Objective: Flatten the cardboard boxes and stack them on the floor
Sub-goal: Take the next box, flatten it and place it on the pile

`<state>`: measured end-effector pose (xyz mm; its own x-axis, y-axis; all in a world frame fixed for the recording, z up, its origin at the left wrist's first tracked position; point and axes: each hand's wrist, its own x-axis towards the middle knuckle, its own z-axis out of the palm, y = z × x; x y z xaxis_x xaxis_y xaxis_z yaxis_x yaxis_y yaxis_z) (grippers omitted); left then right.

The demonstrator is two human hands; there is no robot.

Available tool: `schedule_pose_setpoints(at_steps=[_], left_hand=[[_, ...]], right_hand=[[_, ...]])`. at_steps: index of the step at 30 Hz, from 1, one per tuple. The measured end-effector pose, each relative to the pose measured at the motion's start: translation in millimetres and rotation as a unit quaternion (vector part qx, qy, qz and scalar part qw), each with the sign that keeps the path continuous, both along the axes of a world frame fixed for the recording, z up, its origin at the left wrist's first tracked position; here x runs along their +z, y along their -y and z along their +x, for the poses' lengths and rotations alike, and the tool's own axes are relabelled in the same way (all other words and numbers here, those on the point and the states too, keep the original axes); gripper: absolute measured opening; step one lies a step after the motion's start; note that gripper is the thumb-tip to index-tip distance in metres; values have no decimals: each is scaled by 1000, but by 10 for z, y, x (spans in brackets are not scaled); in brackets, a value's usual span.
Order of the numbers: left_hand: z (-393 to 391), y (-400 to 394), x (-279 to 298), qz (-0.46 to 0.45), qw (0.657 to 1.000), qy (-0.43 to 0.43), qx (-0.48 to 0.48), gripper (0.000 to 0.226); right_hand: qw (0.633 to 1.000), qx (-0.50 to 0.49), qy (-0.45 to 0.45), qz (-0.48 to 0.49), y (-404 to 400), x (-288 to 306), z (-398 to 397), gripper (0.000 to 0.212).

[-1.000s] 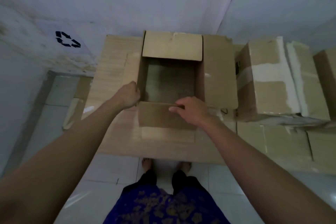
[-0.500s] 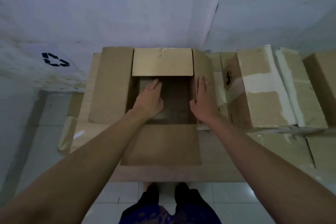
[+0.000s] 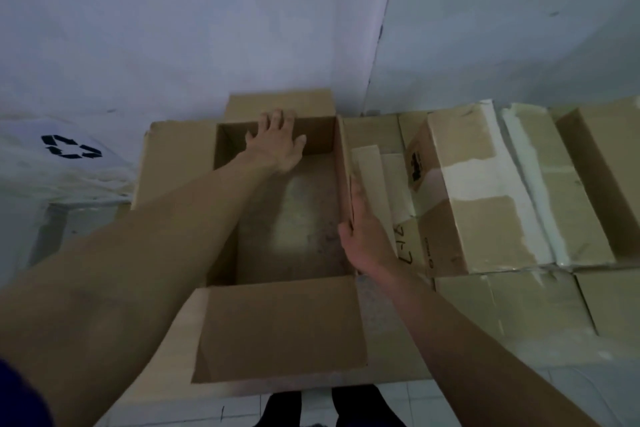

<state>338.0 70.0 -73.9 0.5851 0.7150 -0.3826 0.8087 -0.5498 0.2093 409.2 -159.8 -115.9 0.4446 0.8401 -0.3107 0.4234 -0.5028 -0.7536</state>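
Note:
An open brown cardboard box (image 3: 277, 329) stands in front of me with all four flaps spread and its inside visible. My left hand (image 3: 277, 146) reaches across the opening, fingers spread and pressed on the top edge of the far wall. My right hand (image 3: 363, 232) holds the right wall of the box, thumb inside and fingers outside. The box rests on flattened cardboard (image 3: 398, 367) lying on the floor.
Taped-up boxes (image 3: 485, 198) stand close on the right on more flat cardboard (image 3: 519, 305). Two walls meet in a corner (image 3: 381, 45) just behind the box. A white sheet with a recycling mark (image 3: 71, 147) lies left. Tiled floor (image 3: 415, 402) and my feet show below.
My left hand moved from the box bottom up to the far wall's edge. My right hand shifted onto the right wall and gripped it. The view has come nearer to the box.

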Motion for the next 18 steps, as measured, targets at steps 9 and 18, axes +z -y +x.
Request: schedule_pose_setpoints(at_steps=[9,18], left_hand=[[177,606,-1,-48,995,34,83,90],[54,1787,-307,-147,964,170,143,61]], right_hand=[[976,-160,-146,18,211,-212,63,74],[942,-271,-187,-70,390,-454,281,70]])
